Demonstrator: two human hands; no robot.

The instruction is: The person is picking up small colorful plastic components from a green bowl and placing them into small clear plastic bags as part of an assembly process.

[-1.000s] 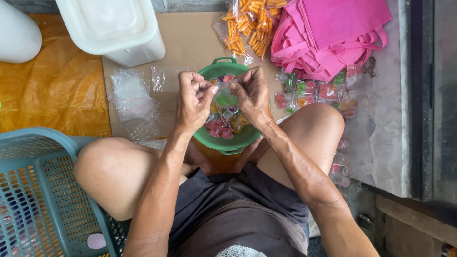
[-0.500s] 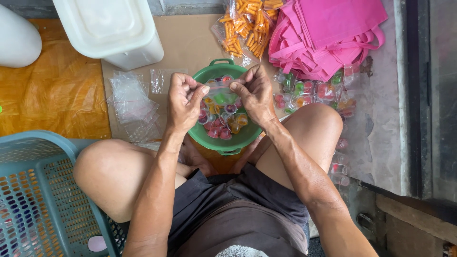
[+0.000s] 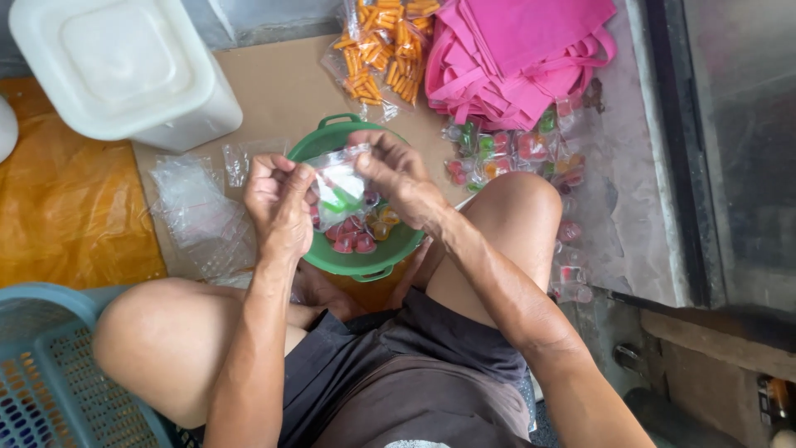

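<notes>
Two hands meet over the middle of the scene, with other things spread to either side on the floor. At far left a teal plastic basket (image 3: 50, 373) sits by the person's knee, above it an orange plastic sheet (image 3: 66, 216), and a white lidded tub (image 3: 124, 66) stands at the top. Next comes a loose heap of empty clear bags (image 3: 195, 211) on brown cardboard (image 3: 282, 83). The left hand (image 3: 278, 203) is closed, pinching the left edge of a small clear bag (image 3: 340, 187) that holds a few coloured jelly cups, one green. The bag hangs directly between the two hands, just above a green basin (image 3: 352, 261) with more red and orange cups in it. The right hand (image 3: 398, 174) is likewise closed, its fingertips gripping the bag's top right edge, so the bag's mouth stretches roughly sideways from hand to hand; both are equally near it. Further right lie a packet of orange snacks (image 3: 381, 50), filled bags of jelly cups (image 3: 514, 149) and a pile of pink cloth bags (image 3: 522, 50).
</notes>
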